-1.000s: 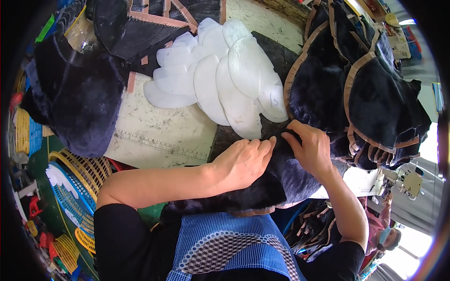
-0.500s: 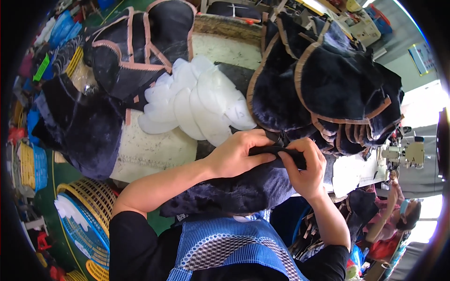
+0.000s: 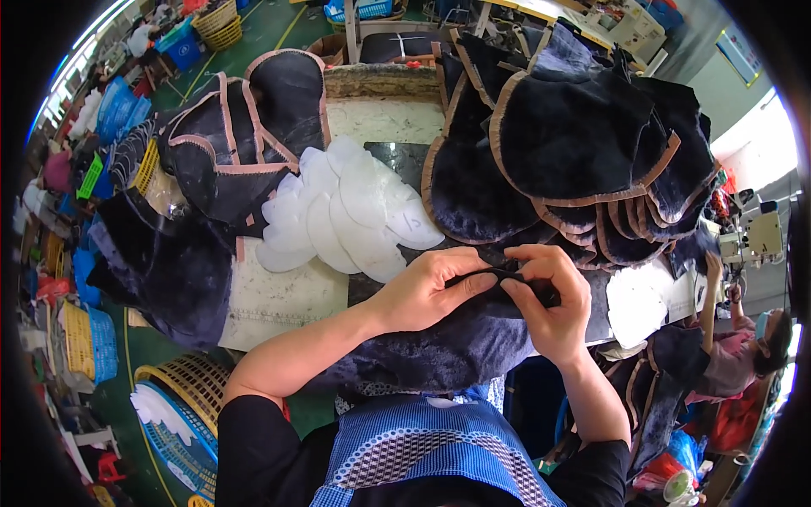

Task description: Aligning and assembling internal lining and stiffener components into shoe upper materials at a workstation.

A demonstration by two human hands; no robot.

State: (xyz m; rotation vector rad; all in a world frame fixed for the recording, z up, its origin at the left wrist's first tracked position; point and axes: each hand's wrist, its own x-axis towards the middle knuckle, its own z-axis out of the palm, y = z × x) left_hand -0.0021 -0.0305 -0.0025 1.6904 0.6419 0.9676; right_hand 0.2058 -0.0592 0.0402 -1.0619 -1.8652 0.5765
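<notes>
A dark plush fabric piece (image 3: 431, 342) hangs over the table's near edge toward my lap. My left hand (image 3: 431, 291) pinches its folded upper edge between thumb and fingers. Close beside it, my right hand (image 3: 553, 296) grips the same edge, thumb against fingers. The two thumbs nearly meet over the fold. Just beyond my left hand lies a fanned pile of thin white curved sheets (image 3: 346, 211). Dark plush panels with pinkish-brown edging (image 3: 574, 139) are stacked beyond my right hand.
More edged dark pieces (image 3: 224, 139) lie at the far left, with dark plush fabric (image 3: 169, 275) nearer. White sheets (image 3: 635, 306) lie right of my hands. A yellow basket (image 3: 190, 384) stands on the floor at left. At the right a co-worker (image 3: 735, 359) sits near a sewing machine (image 3: 756, 232).
My view has tilted, so the table sits lower and more floor shows at the far left. Both hands keep their pinch, and my right fingers have straightened slightly. The co-worker's arms have moved.
</notes>
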